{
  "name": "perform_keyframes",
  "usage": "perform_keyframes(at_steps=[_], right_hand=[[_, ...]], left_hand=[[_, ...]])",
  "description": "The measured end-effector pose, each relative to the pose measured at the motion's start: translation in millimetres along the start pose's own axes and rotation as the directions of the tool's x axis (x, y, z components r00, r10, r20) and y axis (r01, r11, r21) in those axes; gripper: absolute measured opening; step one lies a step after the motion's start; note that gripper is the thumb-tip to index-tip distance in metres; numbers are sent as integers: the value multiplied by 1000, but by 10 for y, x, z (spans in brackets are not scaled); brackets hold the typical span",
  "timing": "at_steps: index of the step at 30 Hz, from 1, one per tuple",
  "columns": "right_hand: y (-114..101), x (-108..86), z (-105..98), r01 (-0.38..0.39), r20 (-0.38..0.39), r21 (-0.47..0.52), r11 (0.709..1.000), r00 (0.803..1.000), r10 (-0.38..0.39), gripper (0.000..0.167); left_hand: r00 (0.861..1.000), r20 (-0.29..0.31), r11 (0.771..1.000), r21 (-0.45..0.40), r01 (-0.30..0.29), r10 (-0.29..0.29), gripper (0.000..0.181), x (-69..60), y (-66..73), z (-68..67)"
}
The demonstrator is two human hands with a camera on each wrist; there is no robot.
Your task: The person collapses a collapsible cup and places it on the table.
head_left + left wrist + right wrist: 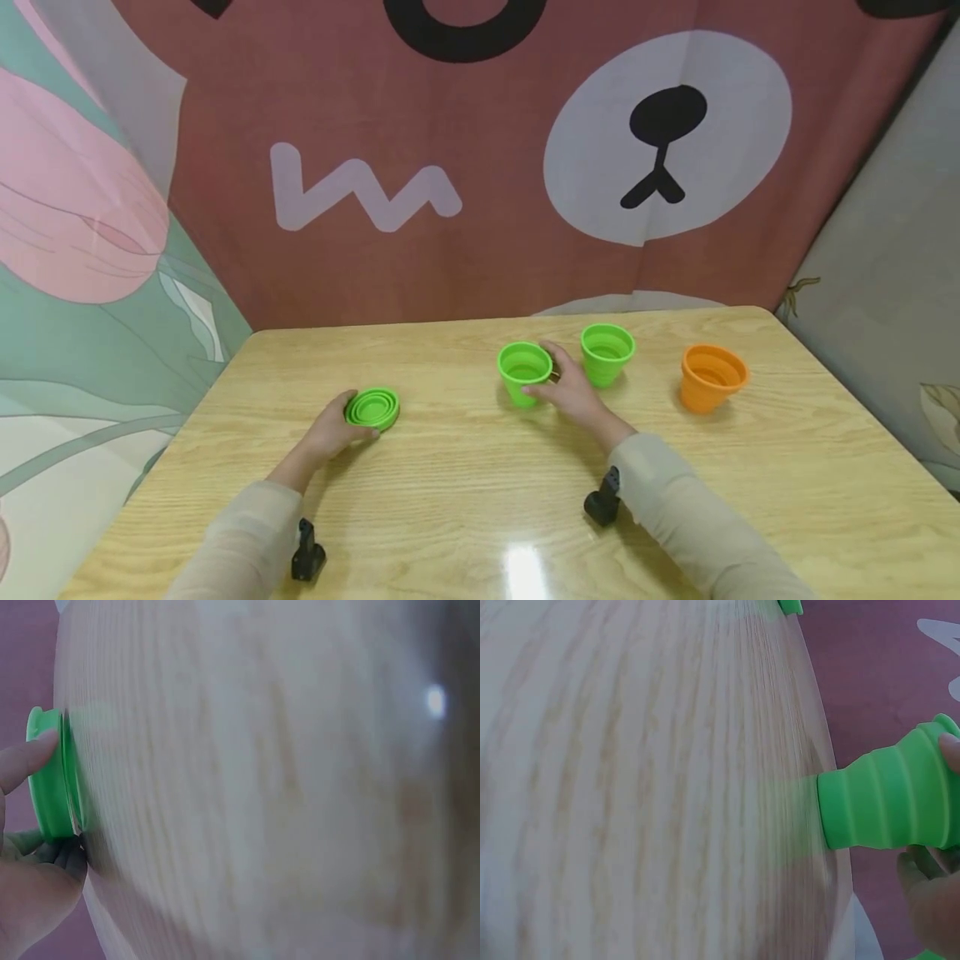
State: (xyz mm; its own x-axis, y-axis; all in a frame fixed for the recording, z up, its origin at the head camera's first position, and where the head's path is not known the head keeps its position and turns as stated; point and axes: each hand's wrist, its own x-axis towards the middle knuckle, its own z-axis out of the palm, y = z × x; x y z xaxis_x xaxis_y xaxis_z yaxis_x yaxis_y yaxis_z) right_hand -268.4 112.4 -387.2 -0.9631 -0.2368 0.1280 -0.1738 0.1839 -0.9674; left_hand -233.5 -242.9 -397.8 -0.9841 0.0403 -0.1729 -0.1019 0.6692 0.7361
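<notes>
Long cream sleeves (690, 508), softly creased, leave the left hand (332, 429) and the right hand (576, 393) bare. By each cuff (636, 458) sits a small, knobby black gadget (603, 502), possibly a camera.

Left arm (243, 537) out front, slanting inward; left hand (330, 429) gripping, thumb (366, 432) on the near side, fingers (347, 397) curved on the far side; now across to the right arm (697, 512), slanting inward too, and I see the right hand (576, 392) set a touch farther forward; it grips as well, thumb and fingers apart; both wrists (615, 430) bare.
</notes>
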Motion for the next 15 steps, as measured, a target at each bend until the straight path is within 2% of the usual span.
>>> perform_keyframes(at_steps=[9, 15], right_hand=[[40, 12, 14, -23, -33, -40, 999, 999, 22, 78], [16, -20, 20, -16, -36, -25, 1000, 999, 16, 77]], left_hand=[[1000, 2, 998, 55, -31, 31, 85, -7, -7, 0], [999, 8, 998, 48, -31, 31, 86, -24, -10, -7]])
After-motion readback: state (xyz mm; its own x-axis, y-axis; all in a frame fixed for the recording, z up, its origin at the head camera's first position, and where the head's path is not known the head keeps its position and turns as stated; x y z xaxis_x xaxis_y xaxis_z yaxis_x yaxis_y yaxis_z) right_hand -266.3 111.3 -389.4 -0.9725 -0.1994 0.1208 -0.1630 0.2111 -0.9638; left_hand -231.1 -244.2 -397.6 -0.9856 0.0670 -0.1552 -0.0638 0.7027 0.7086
